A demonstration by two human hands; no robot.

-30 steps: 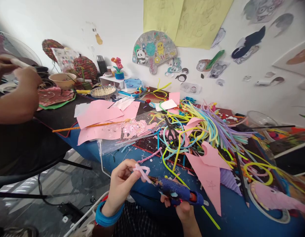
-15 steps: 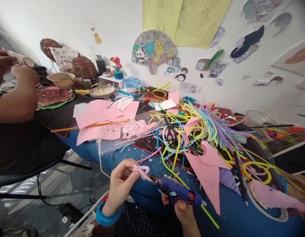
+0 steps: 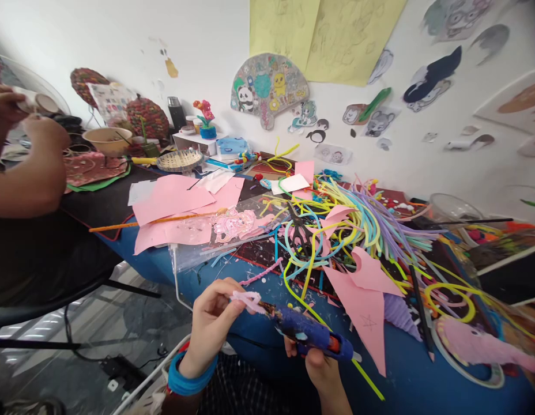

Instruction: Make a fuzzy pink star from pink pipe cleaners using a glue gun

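Between the thumb and fingers of my left hand (image 3: pixel 215 314) is a bent, pale pink pipe cleaner (image 3: pixel 249 300). My right hand (image 3: pixel 317 363) is wrapped round the grip of a dark blue glue gun (image 3: pixel 311 334). The gun's dirty nozzle (image 3: pixel 267 309) points left and meets or nearly meets the pipe cleaner; whether they touch I cannot tell. A glue stick end (image 3: pixel 357 357) pokes out at the gun's back. Behind my left hand a twisted pink pipe cleaner (image 3: pixel 263 272) lies on the blue table cover (image 3: pixel 250 340).
Pink paper pieces (image 3: pixel 366 323), black scissors (image 3: pixel 300 230) and a heap of coloured pipe cleaners (image 3: pixel 366 213) cover the table's right. A dark pencil (image 3: pixel 421 317) lies beyond. At left, another person's hands (image 3: pixel 42 129) hold a roll of tape (image 3: pixel 46 104). A white cable (image 3: pixel 176 276) hangs off the edge.
The glue gun's nozzle has shifted slightly left and up along the pipe cleaner. My left hand stays nearly in place. The other person's hands have moved a little.
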